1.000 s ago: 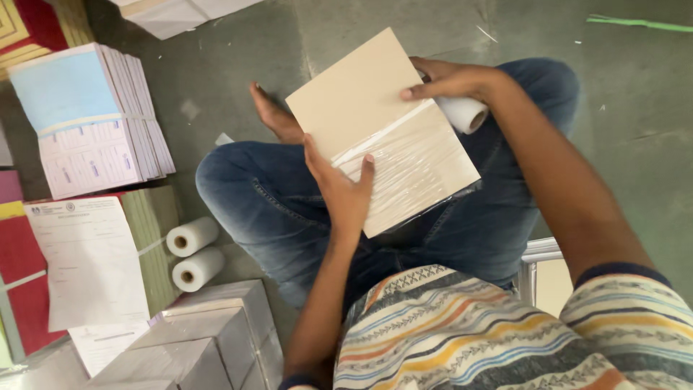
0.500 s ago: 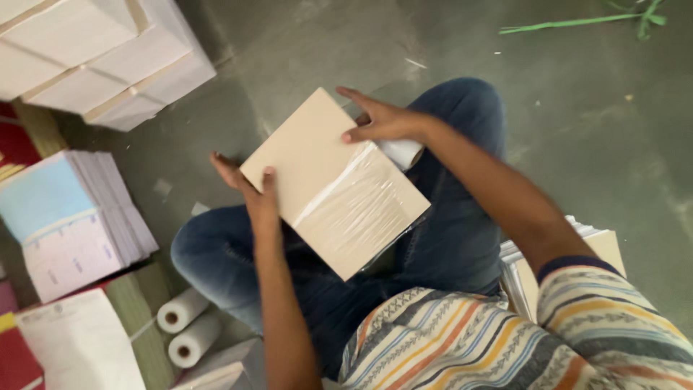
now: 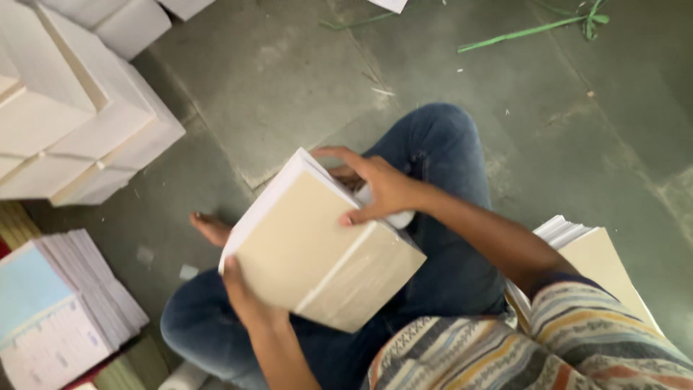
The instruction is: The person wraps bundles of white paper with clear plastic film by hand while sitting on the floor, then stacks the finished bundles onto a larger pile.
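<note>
I sit cross-legged on the floor in blue jeans with a thick stack of paper under a beige cover (image 3: 317,245) tilted over my lap. One end of the stack is wrapped in clear tape. My left hand (image 3: 245,300) grips its near lower edge from beneath. My right hand (image 3: 375,189) presses on the far upper corner, fingers spread over the cover. Under that hand a white roll (image 3: 393,217) shows in part.
White wrapped paper bundles (image 3: 79,115) are stacked at the upper left. A fanned pile of blue and pink printed forms (image 3: 58,310) lies at the lower left. Another beige-covered stack (image 3: 599,260) rests by my right side. A green strap (image 3: 520,32) lies on the grey floor.
My view swung up and left, so the white bundles now fill the upper left. The stack has turned and tilted in my hands, its white edge now showing; both hands kept hold.
</note>
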